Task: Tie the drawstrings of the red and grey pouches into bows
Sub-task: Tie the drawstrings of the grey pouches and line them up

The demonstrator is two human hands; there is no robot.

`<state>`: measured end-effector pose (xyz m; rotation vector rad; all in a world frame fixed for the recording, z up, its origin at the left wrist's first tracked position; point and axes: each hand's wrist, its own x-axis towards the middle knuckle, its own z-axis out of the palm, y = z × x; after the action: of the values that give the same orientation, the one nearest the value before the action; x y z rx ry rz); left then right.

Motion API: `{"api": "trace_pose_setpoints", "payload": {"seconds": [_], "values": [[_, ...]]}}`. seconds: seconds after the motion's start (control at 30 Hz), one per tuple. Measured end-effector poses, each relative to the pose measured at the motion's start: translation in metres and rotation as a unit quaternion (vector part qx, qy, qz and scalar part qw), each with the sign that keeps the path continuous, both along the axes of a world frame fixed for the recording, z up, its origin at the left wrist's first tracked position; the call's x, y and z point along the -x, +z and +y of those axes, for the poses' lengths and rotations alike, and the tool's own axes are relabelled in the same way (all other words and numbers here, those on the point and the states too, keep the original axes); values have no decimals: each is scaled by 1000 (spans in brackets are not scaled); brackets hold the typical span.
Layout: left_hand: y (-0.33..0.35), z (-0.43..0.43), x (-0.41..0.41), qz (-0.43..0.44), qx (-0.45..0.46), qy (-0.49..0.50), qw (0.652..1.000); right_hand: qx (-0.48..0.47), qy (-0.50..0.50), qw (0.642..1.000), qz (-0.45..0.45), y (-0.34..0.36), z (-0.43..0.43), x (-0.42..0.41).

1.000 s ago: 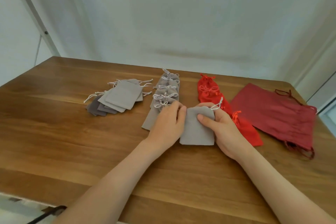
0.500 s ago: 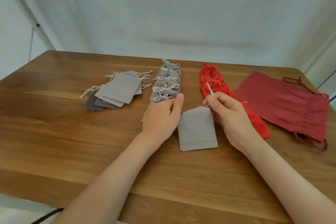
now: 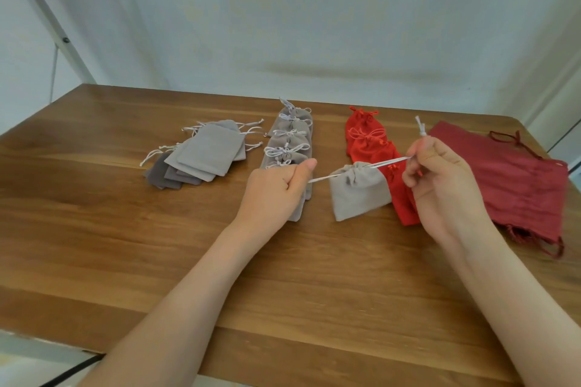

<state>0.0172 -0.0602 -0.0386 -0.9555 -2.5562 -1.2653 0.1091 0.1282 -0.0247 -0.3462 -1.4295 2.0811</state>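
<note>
On the table (image 3: 125, 245), far right, lies a pile of big dark red bags (image 3: 518, 185), flat. Left of centre sits a stack (image 3: 204, 154) of flat grey pouches with untied cords trailing out. Between those run two lines of finished work: a grey row (image 3: 290, 135) and a red row (image 3: 367, 141), each pouch gathered and bowed.

The left hand (image 3: 273, 188) is curled into a fist round the left cord (image 3: 319, 179), thumb laid along the top. The right hand (image 3: 440, 179) holds the right cord (image 3: 390, 162) in curled fingers. Between them hangs the pouch (image 3: 358, 192) being worked, grey, mouth puckered shut, in front of the near end of the red row. Whether its bottom edge touches the table I cannot tell. Both cords are pulled taut, and a knotted end (image 3: 420, 127) sticks up above the right hand.

Judging by how it dangles from two thin strings, the pouch is very light, soft and seemingly empty, so it will swing and twist rather than resist. The cords look smooth and narrow, likely to slide through a loose pinch. For the bow, best take each cord close to the puckered mouth, keeping slight tension so the gather does not reopen
</note>
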Motion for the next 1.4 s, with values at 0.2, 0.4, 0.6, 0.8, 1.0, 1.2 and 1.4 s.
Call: {"api": "trace_pose_setpoints", "payload": {"seconds": [0.2,0.4,0.6,0.8,1.0,1.2,1.4], "values": [[1,-6,-1,-37,-74,-39,996,-45,-17,999,14,-1,3,0],[7,0,-11,-105,-127,-157,974,-109,92,989,37,2,-4,1],[-5,14,-16,117,-98,-75,985,-254,160,953,-37,6,-31,-2],[-5,15,-22,120,-116,-53,985,-300,178,933,-86,8,-46,-1],[-3,13,-23,154,-120,-38,980,-295,176,934,-97,12,-46,-3],[-2,12,-27,152,-132,-39,979,-296,180,935,-78,18,-48,-6],[-4,12,-28,101,-127,-91,983,-294,201,931,-78,20,-49,-8]]}}
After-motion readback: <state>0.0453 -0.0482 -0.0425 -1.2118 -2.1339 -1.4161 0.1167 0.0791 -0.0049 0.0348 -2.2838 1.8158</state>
